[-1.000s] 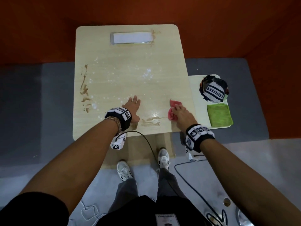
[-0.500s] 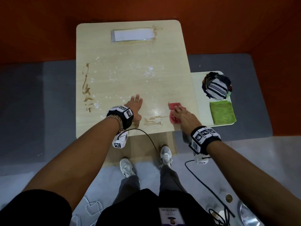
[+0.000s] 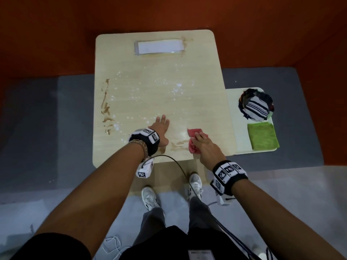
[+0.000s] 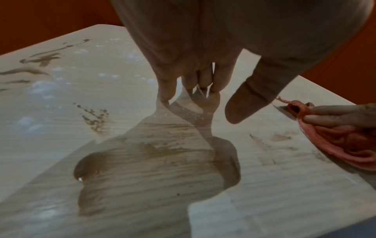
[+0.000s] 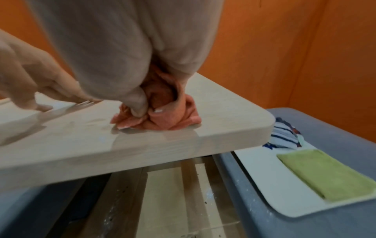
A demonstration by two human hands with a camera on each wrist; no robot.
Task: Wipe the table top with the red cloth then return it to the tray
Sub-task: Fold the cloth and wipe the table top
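Note:
The red cloth (image 3: 193, 141) lies bunched on the light wooden table top (image 3: 157, 87) near its front right edge. My right hand (image 3: 203, 145) grips the red cloth (image 5: 162, 112) from above, thumb and fingers curled into the folds. Just left of the cloth is a brown smear (image 3: 178, 145). My left hand (image 3: 160, 126) rests flat on the table with straight fingers (image 4: 205, 80), left of the smear. The red cloth (image 4: 335, 140) shows at the right edge of the left wrist view. A white tray (image 3: 238, 119) sits lower, right of the table.
On the tray lie a folded green cloth (image 3: 262, 136) and a striped cloth in a dark bundle (image 3: 256, 107). A long brown stain (image 3: 106, 107) runs along the table's left side, with white specks across the middle. A white strip (image 3: 159, 46) lies at the far edge.
My right hand has slid the red cloth a little leftward toward the brown smear. The left hand has stayed flat in the same spot.

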